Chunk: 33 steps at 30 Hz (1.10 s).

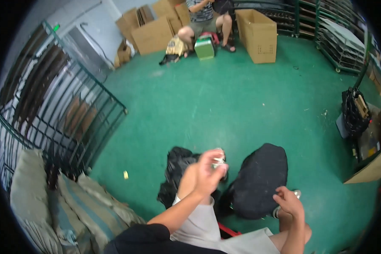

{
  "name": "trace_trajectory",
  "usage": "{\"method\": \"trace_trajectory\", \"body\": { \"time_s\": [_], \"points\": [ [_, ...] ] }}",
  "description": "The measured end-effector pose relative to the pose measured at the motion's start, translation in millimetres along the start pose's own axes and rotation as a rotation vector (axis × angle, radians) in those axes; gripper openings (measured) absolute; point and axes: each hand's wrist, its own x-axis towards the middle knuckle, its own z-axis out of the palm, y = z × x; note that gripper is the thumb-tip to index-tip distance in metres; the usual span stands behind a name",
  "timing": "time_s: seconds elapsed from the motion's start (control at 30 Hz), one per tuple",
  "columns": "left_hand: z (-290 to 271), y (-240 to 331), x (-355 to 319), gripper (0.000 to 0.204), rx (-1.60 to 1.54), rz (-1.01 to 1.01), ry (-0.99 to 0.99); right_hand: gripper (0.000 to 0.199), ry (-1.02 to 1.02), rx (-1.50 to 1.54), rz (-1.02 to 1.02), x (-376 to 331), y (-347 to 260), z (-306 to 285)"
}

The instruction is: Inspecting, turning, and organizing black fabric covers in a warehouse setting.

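My left hand [208, 174] is raised above my left knee, with fingers and thumb curled around a gap. Something small and whitish [218, 162] shows between them, too blurred to name. My right hand [290, 202] hovers by the right edge of a large black cloth-like bundle [260, 182], its fingers loosely bent and apart, with nothing visible in them. The bundle, rounded and dark, stands on the floor between my legs. A crumpled black plastic bag [176, 163] lies beyond my left knee, partly hidden by my leg and hand.
Stuffed woven sacks [89, 207] and a green metal rack [84, 114] stand at left. Across the green floor [178, 101], another person [203, 19] sits behind a green box [204, 48], beside an open carton [258, 38]. A cart with a black bag [354, 112] stands at right.
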Motion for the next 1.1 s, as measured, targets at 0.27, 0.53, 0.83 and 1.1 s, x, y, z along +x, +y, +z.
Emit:
{"method": "trace_trajectory", "body": {
  "time_s": [0.27,0.53,0.83,1.1],
  "points": [
    [-189,-199,3,0.02,0.358,-0.276,0.245,0.051,-0.043,-0.144,-0.195,42,-15,7],
    [-182,-329,-153,0.059,1.196,-0.875,-0.006,0.05,-0.171,-0.399,-0.107,79,9,53],
    [-173,-242,-125,0.032,1.266,-1.095,-0.383,0.047,-0.202,-0.45,-0.109,84,4,61],
    [-216,-199,-133,0.025,1.351,-0.74,-0.038,0.048,-0.192,-0.482,-0.186,93,-21,64]
  ]
}}
